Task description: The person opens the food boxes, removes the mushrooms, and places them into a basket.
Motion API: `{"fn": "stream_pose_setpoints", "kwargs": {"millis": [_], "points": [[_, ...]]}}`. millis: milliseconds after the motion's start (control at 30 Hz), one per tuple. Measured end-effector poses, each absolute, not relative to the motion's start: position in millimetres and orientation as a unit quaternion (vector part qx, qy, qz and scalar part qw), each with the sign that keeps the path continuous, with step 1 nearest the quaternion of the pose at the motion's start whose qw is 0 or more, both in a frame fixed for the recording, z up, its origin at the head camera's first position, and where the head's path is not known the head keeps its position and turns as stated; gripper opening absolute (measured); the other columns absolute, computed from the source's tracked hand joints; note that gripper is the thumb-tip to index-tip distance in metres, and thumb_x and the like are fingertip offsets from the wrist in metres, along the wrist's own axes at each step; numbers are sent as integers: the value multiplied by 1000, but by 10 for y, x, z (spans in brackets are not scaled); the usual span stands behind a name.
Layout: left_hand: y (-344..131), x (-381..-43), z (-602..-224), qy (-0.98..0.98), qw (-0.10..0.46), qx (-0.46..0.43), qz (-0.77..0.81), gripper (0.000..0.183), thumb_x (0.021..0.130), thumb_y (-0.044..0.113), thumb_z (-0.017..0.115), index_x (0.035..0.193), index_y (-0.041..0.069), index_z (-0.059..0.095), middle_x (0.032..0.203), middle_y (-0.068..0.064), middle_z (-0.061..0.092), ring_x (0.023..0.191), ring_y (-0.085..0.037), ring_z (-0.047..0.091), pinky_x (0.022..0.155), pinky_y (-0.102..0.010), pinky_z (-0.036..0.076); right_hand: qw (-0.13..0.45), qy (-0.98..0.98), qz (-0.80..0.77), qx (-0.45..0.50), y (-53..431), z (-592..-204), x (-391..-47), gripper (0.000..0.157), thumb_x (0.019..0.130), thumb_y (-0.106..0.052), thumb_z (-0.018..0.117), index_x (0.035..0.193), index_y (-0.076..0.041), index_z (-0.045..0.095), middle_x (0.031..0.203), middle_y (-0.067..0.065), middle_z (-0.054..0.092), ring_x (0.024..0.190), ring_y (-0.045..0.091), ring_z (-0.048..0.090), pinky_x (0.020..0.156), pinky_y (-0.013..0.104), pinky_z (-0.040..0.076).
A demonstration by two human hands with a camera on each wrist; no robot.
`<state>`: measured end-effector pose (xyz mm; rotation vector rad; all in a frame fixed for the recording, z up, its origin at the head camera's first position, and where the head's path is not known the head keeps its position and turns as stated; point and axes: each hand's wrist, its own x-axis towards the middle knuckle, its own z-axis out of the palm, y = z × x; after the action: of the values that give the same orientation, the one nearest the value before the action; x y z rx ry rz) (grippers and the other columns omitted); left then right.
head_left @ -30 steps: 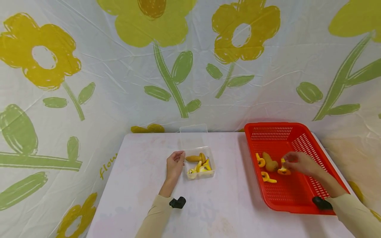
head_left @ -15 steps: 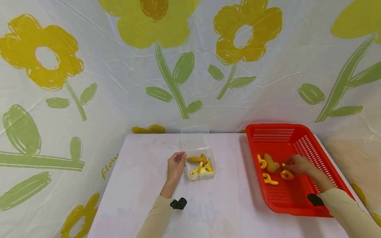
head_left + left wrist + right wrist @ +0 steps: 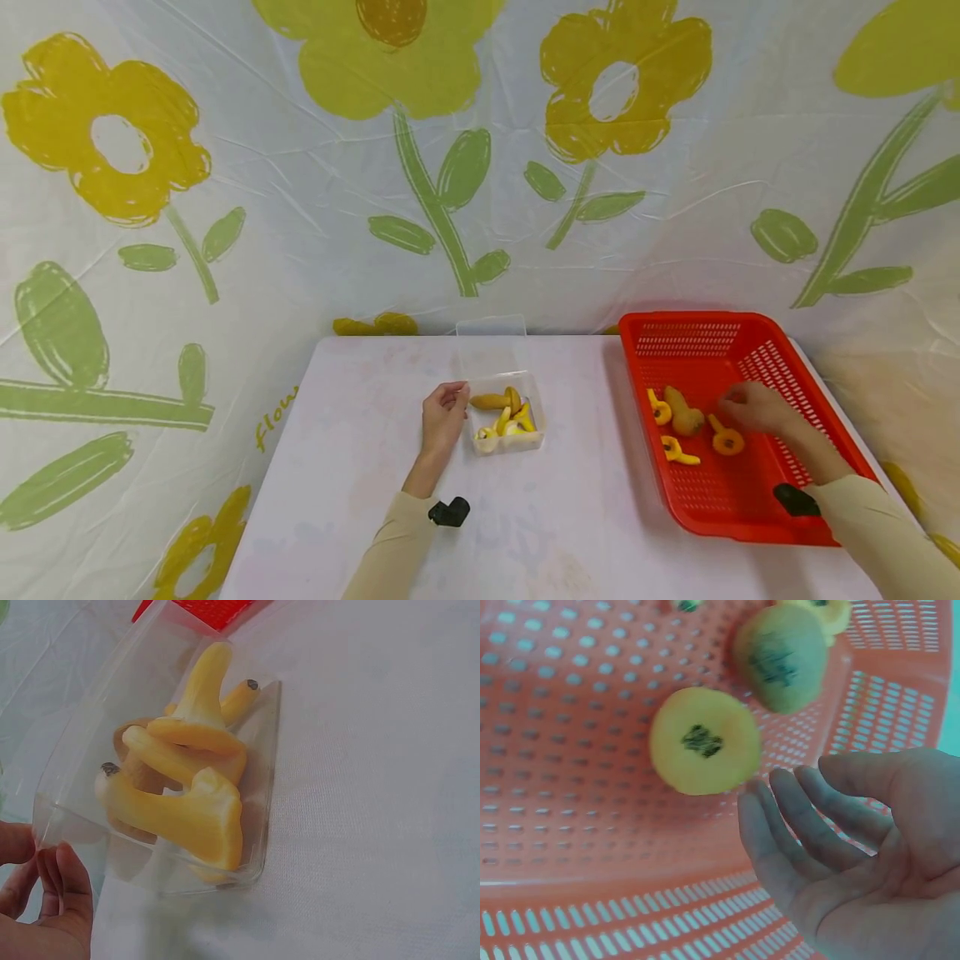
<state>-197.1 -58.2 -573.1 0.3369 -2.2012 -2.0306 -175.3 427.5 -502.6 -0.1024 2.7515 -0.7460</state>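
Note:
My left hand [image 3: 442,421] pinches the left rim of a small clear plastic box [image 3: 510,446] between thumb and fingers. Inside it lie a brown mushroom [image 3: 487,402] and several yellow mushrooms [image 3: 169,814], piled over one another. My right hand [image 3: 761,410] hovers inside the red basket [image 3: 750,531], fingers loosely bent and nothing between them. Just left of its fingertips a yellow mushroom [image 3: 705,769] lies on the basket floor, cap toward me. A larger brown mushroom [image 3: 682,412] and two more yellow mushrooms [image 3: 679,455] lie along the basket's left side.
The clear lid [image 3: 491,354] stands open behind the box. Both containers rest on a white table [image 3: 570,517], the basket at the right edge. A flower-printed cloth [image 3: 315,192] hangs behind and to the left. Black straps [image 3: 450,512] sit on both wrists.
My right hand has let go of the yellow mushroom, which now lies on the basket floor with its stem toward the back left, and has risen slightly. The left hand stays at the box.

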Motion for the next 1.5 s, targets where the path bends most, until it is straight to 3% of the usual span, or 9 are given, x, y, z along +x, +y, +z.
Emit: {"fn": "stream_pose_setpoints", "kwargs": {"millis": [133, 400, 700, 767, 933, 1033, 1300, 1500], "points": [[-584, -1967, -5742, -725, 69, 113, -676, 19, 99, 12, 70, 110, -4, 72, 85, -6, 67, 73, -25, 61, 58, -16, 49, 135, 953, -270, -32, 4195, -4947, -1775, 28, 100, -5, 58, 111, 20, 61, 90, 19, 67, 76, 26, 60, 67, 40, 58], [-585, -1932, -5740, -718, 76, 106, -684, 23, 98, 12, 70, 112, -6, 71, 90, -17, 68, 67, -14, 56, 56, -15, 48, 102, 947, -303, -30, 3924, -4779, -1768, 32, 103, -14, 61, 117, 15, 62, 102, 26, 68, 82, 27, 64, 72, 43, 61], [-576, -1927, -5727, -721, 67, 112, -681, 19, 99, 11, 69, 110, -4, 72, 86, -8, 66, 68, -11, 56, 59, -16, 49, 99, 920, -378, -36, 3642, -4680, -1813, 36, 107, -22, 58, 120, 11, 61, 102, 19, 67, 84, 26, 65, 70, 29, 60], [-568, -1902, -5674, -721, 68, 109, -681, 19, 99, 10, 68, 110, -6, 71, 87, -11, 67, 68, -9, 55, 59, -15, 49, 97, 915, -389, -39, 3589, -4659, -1824, 35, 107, -20, 57, 121, 11, 60, 102, 18, 67, 85, 25, 64, 68, 26, 59], [-554, -1889, -5673, -723, 69, 106, -679, 21, 99, 11, 68, 111, -6, 71, 87, -13, 67, 72, -26, 60, 59, -15, 49, 84, 913, -398, -40, 3428, -4596, -1832, 37, 107, -22, 58, 126, 10, 58, 108, 21, 66, 90, 28, 64, 70, 22, 57], [-550, -1909, -5725, -726, 67, 112, -675, 19, 99, 12, 69, 110, -3, 72, 85, -7, 66, 77, -32, 62, 59, -16, 49, 78, 907, -411, -45, 3319, -4562, -1844, 36, 106, -21, 58, 126, 9, 59, 111, 23, 66, 90, 27, 65, 70, 21, 57], [-550, -1899, -5725, -724, 66, 113, -677, 21, 99, 13, 69, 111, -4, 72, 86, -8, 66, 68, -12, 55, 59, -15, 49, 73, 886, -455, -55, 3028, -4545, -1892, 33, 105, -17, 61, 125, 9, 60, 111, 24, 67, 94, 34, 67, 76, 24, 59], [-540, -1896, -5713, -726, 69, 113, -675, 20, 99, 14, 69, 110, -3, 72, 86, -9, 67, 71, -19, 58, 59, -16, 49, 83, 875, -473, -57, 2848, -4562, -1917, 36, 105, -16, 60, 129, 10, 57, 114, 22, 67, 94, 25, 68, 78, 24, 59]]}}
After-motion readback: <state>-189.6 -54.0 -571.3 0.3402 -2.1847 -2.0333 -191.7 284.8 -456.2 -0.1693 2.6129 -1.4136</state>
